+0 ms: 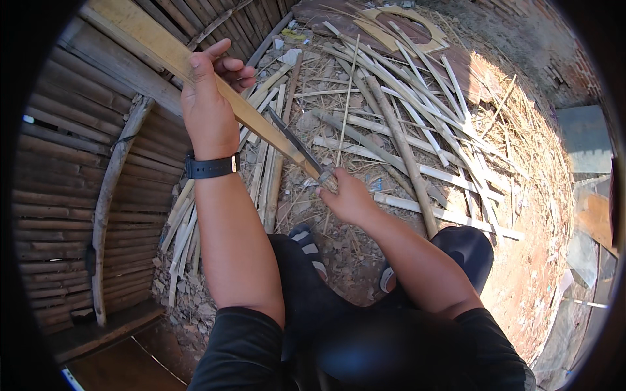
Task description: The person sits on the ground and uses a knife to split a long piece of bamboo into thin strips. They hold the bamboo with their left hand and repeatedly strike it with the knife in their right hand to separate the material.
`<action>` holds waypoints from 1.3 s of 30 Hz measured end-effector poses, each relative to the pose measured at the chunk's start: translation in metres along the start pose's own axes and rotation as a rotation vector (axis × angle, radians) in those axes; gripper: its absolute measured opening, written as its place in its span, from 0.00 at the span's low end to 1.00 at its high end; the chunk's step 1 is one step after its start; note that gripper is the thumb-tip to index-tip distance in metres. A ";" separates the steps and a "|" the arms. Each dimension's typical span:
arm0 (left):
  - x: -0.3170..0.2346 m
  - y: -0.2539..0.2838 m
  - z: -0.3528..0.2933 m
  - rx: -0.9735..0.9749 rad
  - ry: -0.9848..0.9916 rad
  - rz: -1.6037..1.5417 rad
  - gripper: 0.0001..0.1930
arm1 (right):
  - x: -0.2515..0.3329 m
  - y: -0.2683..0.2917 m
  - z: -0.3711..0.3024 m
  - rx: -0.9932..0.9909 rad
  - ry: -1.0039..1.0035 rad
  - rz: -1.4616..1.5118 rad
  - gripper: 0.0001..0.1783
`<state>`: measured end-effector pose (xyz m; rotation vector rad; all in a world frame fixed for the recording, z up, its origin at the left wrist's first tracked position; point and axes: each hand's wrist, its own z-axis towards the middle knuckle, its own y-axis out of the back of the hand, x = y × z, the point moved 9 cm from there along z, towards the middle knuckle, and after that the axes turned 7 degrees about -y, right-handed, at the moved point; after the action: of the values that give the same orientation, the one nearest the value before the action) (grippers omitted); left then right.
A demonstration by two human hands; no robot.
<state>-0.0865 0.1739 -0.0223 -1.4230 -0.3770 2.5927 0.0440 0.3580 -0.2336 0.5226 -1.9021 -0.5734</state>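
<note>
- On my feed, the bamboo strip (150, 42) hangs above the ground's left edge, passing in front of the bamboo wall (62, 163).
- My left hand (215, 98) curls loosely about it; how firmly, I cannot tell.
- My right hand (344, 197) clenches the knife (295, 140), blade near the strip's lower end.
- Split bamboo (399, 140) litters the ground's far side.

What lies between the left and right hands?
Head view: the bamboo strip runs from the left hand toward the right hand, the knife blade alongside its lower part.
</note>
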 end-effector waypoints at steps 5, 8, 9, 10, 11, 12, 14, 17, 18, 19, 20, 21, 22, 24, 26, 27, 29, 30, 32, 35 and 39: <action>0.018 0.012 -0.003 0.022 0.128 -0.150 0.31 | -0.002 -0.007 -0.009 -0.053 -0.003 0.055 0.30; 0.015 0.002 -0.006 0.007 0.147 -0.150 0.31 | 0.034 0.006 -0.018 -0.107 0.122 0.156 0.29; 0.014 -0.002 -0.007 0.029 0.138 -0.137 0.31 | 0.041 0.009 -0.019 -0.135 0.181 0.194 0.29; 0.013 -0.006 -0.007 0.051 0.128 -0.122 0.31 | 0.035 0.001 -0.014 -0.087 0.128 0.172 0.28; 0.011 -0.006 -0.008 0.052 0.120 -0.100 0.32 | 0.025 -0.009 -0.009 -0.037 0.076 0.149 0.28; 0.011 -0.009 -0.008 0.060 0.112 -0.091 0.33 | 0.012 -0.017 -0.005 0.000 0.021 0.123 0.28; 0.013 -0.018 -0.009 0.081 0.116 -0.093 0.34 | -0.045 -0.035 0.009 -0.045 -0.022 0.049 0.26; 0.015 -0.017 -0.008 0.084 0.125 -0.085 0.35 | -0.046 -0.032 0.018 -0.045 -0.012 -0.004 0.25; 0.016 -0.013 -0.007 0.069 0.126 -0.074 0.35 | -0.040 -0.028 0.014 -0.034 -0.010 -0.016 0.25; 0.018 -0.009 -0.007 0.053 0.128 -0.064 0.35 | -0.031 -0.025 0.008 -0.030 0.010 0.034 0.25; 0.018 -0.010 -0.005 0.060 0.124 -0.073 0.35 | -0.019 -0.019 0.003 -0.033 0.035 0.081 0.26; 0.018 -0.008 -0.006 0.064 0.121 -0.076 0.35 | -0.005 -0.016 -0.002 -0.030 0.061 0.130 0.26; 0.018 -0.008 -0.006 0.068 0.118 -0.078 0.35 | 0.008 -0.011 -0.007 -0.015 0.063 0.161 0.26; 0.015 -0.008 -0.008 0.055 0.118 -0.067 0.35 | 0.028 -0.004 -0.015 0.018 0.065 0.227 0.27; 0.013 -0.007 -0.009 0.034 0.117 -0.057 0.35 | -0.004 -0.026 -0.011 -0.017 0.005 0.152 0.28; 0.014 -0.007 -0.009 0.019 0.116 -0.056 0.35 | -0.023 -0.036 -0.008 -0.041 -0.025 0.112 0.28; 0.015 -0.004 -0.007 -0.027 0.102 -0.036 0.34 | -0.045 -0.045 -0.002 -0.018 -0.063 0.090 0.28; 0.015 -0.001 -0.006 -0.058 0.095 -0.019 0.34 | -0.051 -0.046 0.001 -0.008 -0.081 0.079 0.28; 0.016 0.008 -0.005 -0.091 0.095 -0.005 0.34 | -0.046 -0.043 0.008 0.030 -0.069 0.059 0.26; 0.019 0.013 -0.001 -0.094 0.101 -0.032 0.33 | -0.018 -0.034 -0.005 -0.048 0.031 0.109 0.25; 0.006 0.013 -0.004 -0.105 0.072 0.007 0.34 | 0.026 -0.025 -0.019 0.032 0.057 0.204 0.24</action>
<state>-0.0869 0.1636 -0.0326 -1.5492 -0.5064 2.5527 0.0545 0.3200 -0.2228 0.3557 -1.8852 -0.3914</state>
